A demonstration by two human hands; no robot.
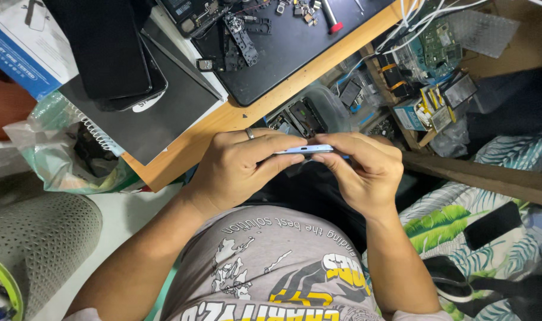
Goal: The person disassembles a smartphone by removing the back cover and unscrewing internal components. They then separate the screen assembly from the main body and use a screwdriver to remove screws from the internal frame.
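Above the person's lap, a wooden table is seen running slantwise across the upper part of the view, and every place below is given relative to it. On the table, at its far middle, a black work mat is laid, strewn with small dark phone parts and a red-tipped tool. Towards the table's left end, a black spiral-bound notebook is set, and two dark phones are stacked on top of it. Off the table's left end, a clear plastic bag is seen, and beyond the table's right end a cluttered box of circuit boards and cables is placed. Just off the table's near edge, over the lap, a slim light-blue phone is held edge-on and level between both hands. The left hand, with a ring worn on one finger, is closed around the phone's left end, thumb pressed beneath it. The right hand is closed on the phone's right end, its fingertips pinched along the edge. Both hands are kept clear of the table, near its near edge.
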